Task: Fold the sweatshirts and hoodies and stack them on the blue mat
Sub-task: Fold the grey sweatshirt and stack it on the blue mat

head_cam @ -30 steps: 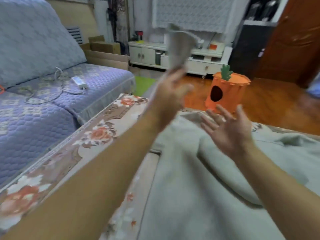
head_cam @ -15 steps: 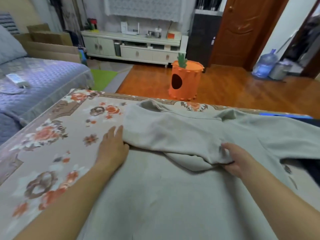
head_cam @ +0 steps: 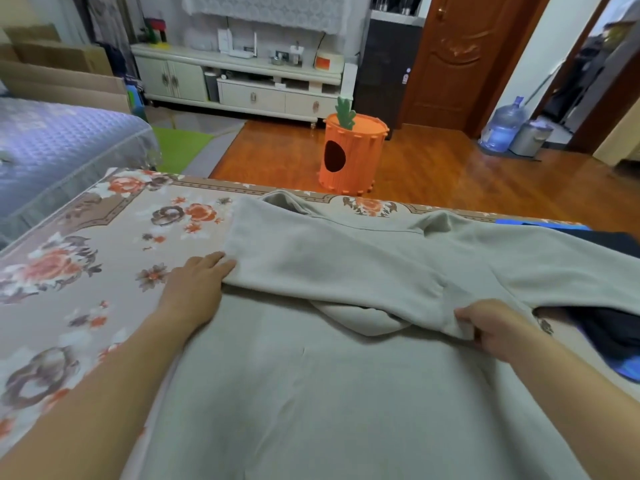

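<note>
Sweatshirt [head_cam: 311, 393] spread flat on the floral counter [head_cam: 69, 271] | left hand [head_cam: 197, 285] lies open, fingers flat against the folded sleeve's edge | right hand [head_cam: 491, 330] pinches the sleeve cuff, fingers closed on it | pale grey-beige, sleeve folded across the chest.

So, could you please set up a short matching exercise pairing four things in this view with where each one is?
Things:
1. left hand
2. right hand
3. carrot-shaped bin
4. water bottle

Places:
A. on the wooden floor beyond the table
B. gripping the folded sleeve's cuff
C. by the doorway at far right
D. flat at the sweatshirt's left folded edge

Pairs: 1-D, 2-B, 3-A, 4-C
</note>
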